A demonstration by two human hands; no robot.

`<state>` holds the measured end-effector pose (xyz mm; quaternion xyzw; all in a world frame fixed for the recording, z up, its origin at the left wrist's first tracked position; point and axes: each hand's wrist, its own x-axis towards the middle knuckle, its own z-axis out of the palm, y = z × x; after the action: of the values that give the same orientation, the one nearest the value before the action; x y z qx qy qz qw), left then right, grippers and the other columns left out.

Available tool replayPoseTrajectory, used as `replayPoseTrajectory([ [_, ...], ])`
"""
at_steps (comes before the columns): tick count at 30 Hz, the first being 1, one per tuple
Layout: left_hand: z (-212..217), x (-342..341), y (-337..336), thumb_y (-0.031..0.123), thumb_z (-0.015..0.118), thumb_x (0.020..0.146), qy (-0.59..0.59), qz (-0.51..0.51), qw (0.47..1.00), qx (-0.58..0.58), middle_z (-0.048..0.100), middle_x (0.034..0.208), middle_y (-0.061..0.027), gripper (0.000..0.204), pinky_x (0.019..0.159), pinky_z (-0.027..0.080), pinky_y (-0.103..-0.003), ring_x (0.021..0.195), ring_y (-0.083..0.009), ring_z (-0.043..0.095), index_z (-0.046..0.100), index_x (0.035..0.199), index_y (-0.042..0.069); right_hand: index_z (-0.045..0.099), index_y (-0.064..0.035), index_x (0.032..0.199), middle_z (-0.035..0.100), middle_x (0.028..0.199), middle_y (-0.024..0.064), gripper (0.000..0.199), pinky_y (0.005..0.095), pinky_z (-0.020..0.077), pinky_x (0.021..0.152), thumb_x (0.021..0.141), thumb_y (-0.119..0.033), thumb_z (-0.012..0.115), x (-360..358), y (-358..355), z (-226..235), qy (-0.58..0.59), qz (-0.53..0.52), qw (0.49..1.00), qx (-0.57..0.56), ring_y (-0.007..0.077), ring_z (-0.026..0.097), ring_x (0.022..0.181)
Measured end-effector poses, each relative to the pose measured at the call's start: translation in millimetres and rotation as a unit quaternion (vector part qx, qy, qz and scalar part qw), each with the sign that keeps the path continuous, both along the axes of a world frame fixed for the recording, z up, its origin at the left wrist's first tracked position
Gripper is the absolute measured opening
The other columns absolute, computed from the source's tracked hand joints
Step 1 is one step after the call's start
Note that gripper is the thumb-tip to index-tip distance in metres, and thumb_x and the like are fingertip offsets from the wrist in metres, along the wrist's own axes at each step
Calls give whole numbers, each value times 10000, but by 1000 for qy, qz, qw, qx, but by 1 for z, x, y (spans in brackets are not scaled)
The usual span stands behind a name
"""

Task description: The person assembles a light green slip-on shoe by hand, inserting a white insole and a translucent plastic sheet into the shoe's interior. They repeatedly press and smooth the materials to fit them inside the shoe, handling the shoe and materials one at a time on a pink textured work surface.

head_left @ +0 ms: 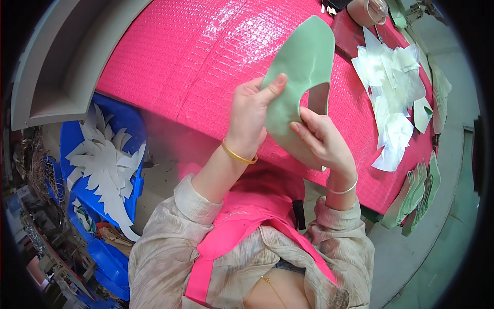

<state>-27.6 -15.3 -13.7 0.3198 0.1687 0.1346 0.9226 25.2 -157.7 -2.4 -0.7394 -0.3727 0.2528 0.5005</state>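
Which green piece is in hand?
The smooth, curved green piece over the pink table, gripped by both the left hand and right hand. The stacked green pieces by the table's right edge have no hand on them.

Beige shirt (164,257), rolled sleeves (198,202), pink apron (231,234), gold bangle (239,157), silver bangle (343,192)
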Motion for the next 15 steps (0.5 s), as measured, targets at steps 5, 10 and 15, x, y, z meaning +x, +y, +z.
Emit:
replayPoseTrajectory([
  [5, 15, 3, -9, 179, 641, 826, -6, 66, 988, 140, 612, 723, -5, 190, 540, 419, -189, 623, -37, 523, 636, 834, -11, 526, 26, 724, 481, 540, 34, 230, 286, 355, 452, 880, -143, 519, -6, 20, 18, 175, -100, 978, 57, 66, 412, 523],
  [10, 14, 5, 8, 192, 654, 816, 11, 37, 979, 198, 583, 620, 10, 214, 463, 373, -186, 539, -24, 485, 643, 726, -1, 507, 29, 682, 425, 500, 86, 291, 298, 319, 424, 890, -174, 513, -17, 27, 12, -9, -139, 990, 4, 92, 374, 457],
  [15, 3, 8, 18, 205, 660, 808, 27, -22, 971, 237, 591, 601, -6, 230, 442, 377, -184, 506, -33, 498, 647, 709, -2, 500, 11, 726, 392, 528, 170, 239, 326, 305, 424, 886, -167, 509, -47, 9, -1, -51, -166, 983, -51, 206, 346, 422],
])
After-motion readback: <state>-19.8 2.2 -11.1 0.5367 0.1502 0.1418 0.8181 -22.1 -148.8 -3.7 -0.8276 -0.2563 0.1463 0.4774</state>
